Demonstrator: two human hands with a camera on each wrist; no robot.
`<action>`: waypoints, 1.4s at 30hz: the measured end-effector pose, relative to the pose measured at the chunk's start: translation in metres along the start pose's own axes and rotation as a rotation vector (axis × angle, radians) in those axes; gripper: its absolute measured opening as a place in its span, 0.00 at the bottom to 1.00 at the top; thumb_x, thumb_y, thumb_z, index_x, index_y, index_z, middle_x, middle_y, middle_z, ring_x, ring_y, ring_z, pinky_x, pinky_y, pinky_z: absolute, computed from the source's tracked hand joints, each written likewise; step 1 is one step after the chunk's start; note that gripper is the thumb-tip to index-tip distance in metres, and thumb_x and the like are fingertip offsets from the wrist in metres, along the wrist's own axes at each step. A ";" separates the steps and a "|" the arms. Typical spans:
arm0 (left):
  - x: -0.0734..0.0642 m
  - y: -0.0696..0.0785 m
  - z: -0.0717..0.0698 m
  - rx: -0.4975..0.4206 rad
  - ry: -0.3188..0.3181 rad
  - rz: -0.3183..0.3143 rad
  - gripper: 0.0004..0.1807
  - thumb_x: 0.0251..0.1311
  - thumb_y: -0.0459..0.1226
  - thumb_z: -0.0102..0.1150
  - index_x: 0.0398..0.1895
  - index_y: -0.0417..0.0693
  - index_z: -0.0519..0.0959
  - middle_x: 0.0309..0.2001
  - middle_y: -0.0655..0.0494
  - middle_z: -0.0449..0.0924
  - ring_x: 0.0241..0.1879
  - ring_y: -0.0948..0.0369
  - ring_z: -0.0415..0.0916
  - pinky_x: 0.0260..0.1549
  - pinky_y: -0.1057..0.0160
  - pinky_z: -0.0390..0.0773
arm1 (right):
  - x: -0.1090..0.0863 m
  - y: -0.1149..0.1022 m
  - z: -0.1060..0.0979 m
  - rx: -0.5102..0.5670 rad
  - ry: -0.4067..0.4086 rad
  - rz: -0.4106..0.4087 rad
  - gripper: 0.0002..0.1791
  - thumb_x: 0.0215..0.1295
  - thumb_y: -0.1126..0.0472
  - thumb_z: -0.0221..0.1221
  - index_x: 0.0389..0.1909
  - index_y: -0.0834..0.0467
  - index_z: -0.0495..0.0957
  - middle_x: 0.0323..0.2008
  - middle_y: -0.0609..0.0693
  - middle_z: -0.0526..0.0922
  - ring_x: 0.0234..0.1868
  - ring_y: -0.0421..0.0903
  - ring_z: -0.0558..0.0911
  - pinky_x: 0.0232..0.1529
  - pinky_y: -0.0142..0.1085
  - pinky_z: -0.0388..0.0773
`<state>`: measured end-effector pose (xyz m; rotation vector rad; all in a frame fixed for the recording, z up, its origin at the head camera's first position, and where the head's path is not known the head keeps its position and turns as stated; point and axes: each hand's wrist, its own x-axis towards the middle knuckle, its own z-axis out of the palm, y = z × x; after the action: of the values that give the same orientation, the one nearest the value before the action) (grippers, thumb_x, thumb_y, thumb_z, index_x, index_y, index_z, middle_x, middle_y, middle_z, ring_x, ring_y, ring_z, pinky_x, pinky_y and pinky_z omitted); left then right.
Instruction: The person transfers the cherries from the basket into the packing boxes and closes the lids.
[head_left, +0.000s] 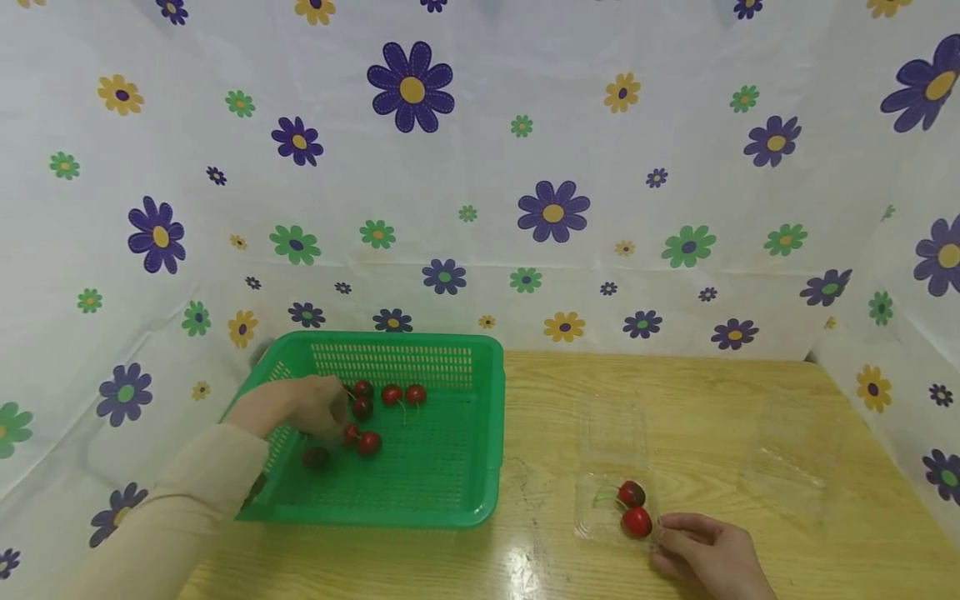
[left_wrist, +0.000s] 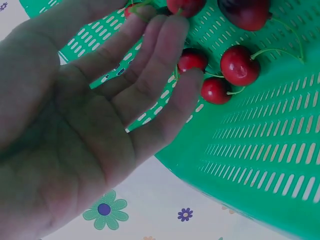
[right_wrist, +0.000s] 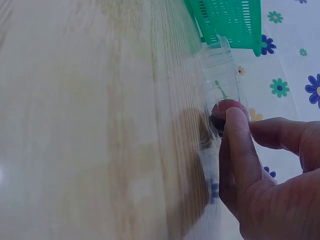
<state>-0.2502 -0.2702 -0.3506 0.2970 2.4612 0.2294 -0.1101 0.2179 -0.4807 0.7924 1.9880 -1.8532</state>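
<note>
My left hand (head_left: 318, 408) reaches down into the green basket (head_left: 491, 433), among red cherries (head_left: 368, 442). In the left wrist view its fingers (left_wrist: 155, 75) are loosely bent beside several cherries (left_wrist: 240, 65). A stem crosses near the index fingertip; the thumb tip is partly out of frame. A clear plastic clamshell box (head_left: 588, 521) lies with its lid folded back, holding two cherries (head_left: 637, 522) with green stems. My right hand (head_left: 712, 554) pinches the box's right edge between thumb and fingers, also seen in the right wrist view with the cherry (right_wrist: 220, 116) close by.
Another clear plastic piece (head_left: 795, 458) sits on the wooden table (head_left: 697, 417) at the right. More cherries (head_left: 403, 394) lie toward the basket's back wall. A white cloth (head_left: 480, 158) with printed flowers encloses the back and sides.
</note>
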 end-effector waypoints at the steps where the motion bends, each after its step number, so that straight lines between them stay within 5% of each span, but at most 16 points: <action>1: 0.000 0.001 0.000 -0.003 0.002 0.007 0.05 0.58 0.36 0.67 0.35 0.47 0.81 0.33 0.55 0.79 0.32 0.60 0.72 0.31 0.64 0.74 | 0.000 0.000 0.000 0.001 0.002 0.001 0.17 0.65 0.68 0.66 0.51 0.72 0.79 0.31 0.54 0.88 0.31 0.49 0.90 0.36 0.36 0.88; 9: 0.000 0.002 0.006 -0.024 0.031 0.033 0.07 0.65 0.38 0.63 0.30 0.46 0.80 0.29 0.56 0.80 0.29 0.62 0.73 0.29 0.66 0.73 | 0.000 0.000 0.000 0.007 -0.001 0.001 0.17 0.65 0.69 0.66 0.52 0.73 0.79 0.31 0.54 0.89 0.31 0.49 0.90 0.36 0.37 0.88; 16: 0.003 0.001 0.009 0.001 0.061 0.027 0.10 0.60 0.43 0.70 0.28 0.50 0.80 0.30 0.57 0.80 0.32 0.60 0.75 0.32 0.63 0.77 | 0.001 0.000 0.001 0.007 -0.001 -0.007 0.18 0.66 0.69 0.65 0.53 0.74 0.78 0.32 0.53 0.89 0.31 0.48 0.90 0.37 0.36 0.88; 22: 0.006 0.000 0.011 -0.001 0.088 0.076 0.05 0.62 0.38 0.66 0.30 0.49 0.80 0.31 0.56 0.81 0.31 0.60 0.77 0.32 0.62 0.80 | 0.001 0.001 0.001 0.012 0.000 -0.005 0.18 0.65 0.69 0.65 0.53 0.73 0.78 0.32 0.53 0.89 0.31 0.49 0.90 0.37 0.36 0.88; 31: 0.006 0.006 0.015 0.014 0.135 0.144 0.13 0.65 0.39 0.66 0.23 0.48 0.77 0.22 0.58 0.76 0.23 0.64 0.72 0.25 0.67 0.75 | 0.002 0.002 0.000 0.027 -0.003 -0.006 0.18 0.65 0.70 0.65 0.53 0.74 0.77 0.33 0.54 0.88 0.32 0.49 0.90 0.38 0.37 0.88; 42: 0.009 0.007 0.016 0.017 0.151 0.127 0.02 0.58 0.30 0.66 0.30 0.46 0.84 0.29 0.57 0.83 0.29 0.62 0.78 0.30 0.63 0.82 | 0.004 0.004 0.000 0.012 -0.004 -0.009 0.19 0.65 0.69 0.66 0.54 0.73 0.77 0.34 0.54 0.88 0.32 0.49 0.90 0.38 0.37 0.88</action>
<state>-0.2458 -0.2597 -0.3665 0.4591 2.5965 0.2939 -0.1109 0.2189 -0.4860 0.7835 1.9835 -1.8715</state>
